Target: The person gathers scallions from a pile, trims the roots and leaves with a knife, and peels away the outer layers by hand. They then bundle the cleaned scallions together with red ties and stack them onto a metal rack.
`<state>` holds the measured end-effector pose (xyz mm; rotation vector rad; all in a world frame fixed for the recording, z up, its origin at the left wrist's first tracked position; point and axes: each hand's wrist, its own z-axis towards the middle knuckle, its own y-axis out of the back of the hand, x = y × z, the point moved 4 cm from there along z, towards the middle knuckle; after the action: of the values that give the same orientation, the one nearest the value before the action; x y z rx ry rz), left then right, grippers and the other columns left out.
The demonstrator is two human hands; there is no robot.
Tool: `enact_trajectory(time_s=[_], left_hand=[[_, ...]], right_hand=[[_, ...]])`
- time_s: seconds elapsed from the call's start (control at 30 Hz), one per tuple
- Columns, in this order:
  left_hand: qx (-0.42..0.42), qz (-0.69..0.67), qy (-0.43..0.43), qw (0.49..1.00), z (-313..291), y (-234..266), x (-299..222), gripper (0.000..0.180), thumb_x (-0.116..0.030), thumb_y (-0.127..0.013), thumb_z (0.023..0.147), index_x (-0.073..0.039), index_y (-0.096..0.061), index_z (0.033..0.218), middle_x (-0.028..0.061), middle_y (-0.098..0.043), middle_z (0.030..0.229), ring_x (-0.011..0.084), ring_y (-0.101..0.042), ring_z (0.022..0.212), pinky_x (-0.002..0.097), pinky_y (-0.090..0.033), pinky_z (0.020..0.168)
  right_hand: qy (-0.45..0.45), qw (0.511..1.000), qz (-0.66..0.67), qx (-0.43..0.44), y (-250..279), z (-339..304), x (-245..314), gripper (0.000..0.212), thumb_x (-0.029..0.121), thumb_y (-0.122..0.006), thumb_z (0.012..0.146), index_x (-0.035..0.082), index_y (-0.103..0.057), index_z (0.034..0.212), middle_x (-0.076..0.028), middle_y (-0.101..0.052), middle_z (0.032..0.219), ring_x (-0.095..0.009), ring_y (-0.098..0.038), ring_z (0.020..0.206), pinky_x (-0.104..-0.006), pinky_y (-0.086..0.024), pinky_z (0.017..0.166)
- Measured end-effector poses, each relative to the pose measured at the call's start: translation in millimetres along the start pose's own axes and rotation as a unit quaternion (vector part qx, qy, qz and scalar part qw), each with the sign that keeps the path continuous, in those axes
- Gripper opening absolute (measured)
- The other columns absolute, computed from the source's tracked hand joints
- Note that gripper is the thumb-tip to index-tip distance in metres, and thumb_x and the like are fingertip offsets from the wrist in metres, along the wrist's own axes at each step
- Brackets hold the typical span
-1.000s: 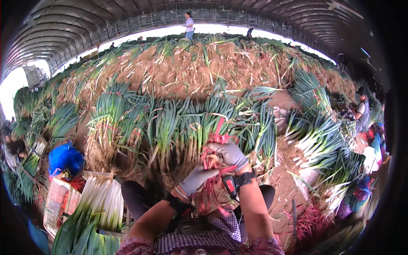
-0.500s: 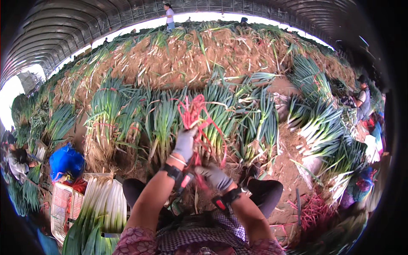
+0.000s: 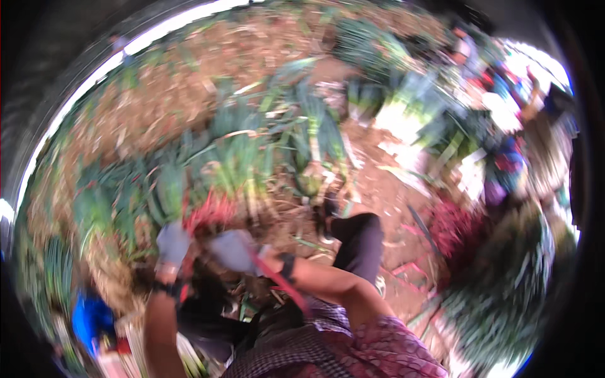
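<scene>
The view is blurred by motion. My left hand (image 3: pixel 171 242) and my right hand (image 3: pixel 233 250), both in grey gloves, are close together in front of my chest. They grip a bunch of red ties (image 3: pixel 207 214) that fans out above them. One red strand (image 3: pixel 283 285) runs down from my right hand across my forearm. Rows of green onions (image 3: pixel 236 157) with white stalks lie on the brown earth just beyond my hands.
My black-trousered knee (image 3: pixel 360 242) is to the right of my hands. A blue object (image 3: pixel 91 318) sits at lower left. More onion bundles (image 3: pixel 504 296) and loose red ties (image 3: pixel 455 227) lie at right. Other people (image 3: pixel 504 157) work at the upper right.
My head has swung and tilted, so the whole scene has rotated and blurred. My hands have come down and left with the red ties, from raised over the onions to near my chest.
</scene>
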<state>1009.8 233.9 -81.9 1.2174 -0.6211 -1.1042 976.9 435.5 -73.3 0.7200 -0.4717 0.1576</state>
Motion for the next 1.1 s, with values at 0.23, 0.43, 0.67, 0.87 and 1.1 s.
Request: enact_trajectory(time_s=[0.23,0.43,0.67,0.87,1.1], left_hand=[[0.253,-0.623,0.017,0.740,-12.0,20.3,-36.3,0.032,-0.009,-0.058,0.081,0.000,-0.055,0.112,0.0190,-0.061,0.097,0.0239,-0.062,0.079,0.0368,-0.050,0.069],[-0.153,-0.100,-0.283,0.942,-11.1,20.7,-122.2,0.025,0.001,-0.060,0.073,0.001,-0.058,0.098,0.0192,-0.061,0.096,0.0282,-0.061,0.083,0.0380,-0.048,0.073],[0.189,-0.443,-0.352,0.803,-33.8,55.0,-309.6,0.059,0.004,-0.061,0.076,0.001,-0.038,0.129,0.0114,-0.054,0.111,0.0178,-0.054,0.104,0.0298,-0.047,0.086],[-0.065,-0.574,-0.417,0.702,-77.1,73.4,-364.3,0.045,-0.003,-0.069,0.066,-0.002,-0.049,0.107,0.0153,-0.056,0.099,0.0332,-0.057,0.088,0.0399,-0.046,0.076],[-0.062,-0.506,-0.452,0.732,-95.0,65.4,-354.9,0.046,-0.006,-0.065,0.073,0.001,-0.047,0.115,0.0171,-0.049,0.116,0.0306,-0.051,0.098,0.0411,-0.041,0.085]], right_hand=[[-0.187,0.822,0.522,-0.129,23.6,-0.8,-48.2,0.011,0.013,-0.063,0.081,0.002,-0.065,0.080,-0.017,-0.065,0.077,-0.029,-0.062,0.071,-0.0358,-0.047,0.065],[-0.270,0.820,0.460,-0.209,38.2,-5.4,-30.8,0.023,0.016,-0.061,0.085,-0.001,-0.060,0.099,-0.008,-0.063,0.077,-0.014,-0.061,0.074,-0.0335,-0.049,0.061],[-0.413,0.791,0.349,-0.285,221.3,-91.3,-4.4,0.011,0.014,-0.063,0.086,0.006,-0.065,0.094,0.002,-0.060,0.078,-0.006,-0.052,0.057,-0.0202,-0.041,0.050],[-0.473,0.782,0.226,-0.336,275.3,-165.1,12.0,0.027,0.019,-0.063,0.089,-0.001,-0.063,0.106,-0.001,-0.062,0.094,-0.007,-0.055,0.075,-0.0190,-0.043,0.064],[-0.442,0.861,-0.142,-0.210,334.5,-183.5,-5.2,0.033,0.017,-0.048,0.096,-0.001,-0.056,0.122,-0.012,-0.058,0.124,-0.016,-0.055,0.111,-0.0274,-0.041,0.096]])
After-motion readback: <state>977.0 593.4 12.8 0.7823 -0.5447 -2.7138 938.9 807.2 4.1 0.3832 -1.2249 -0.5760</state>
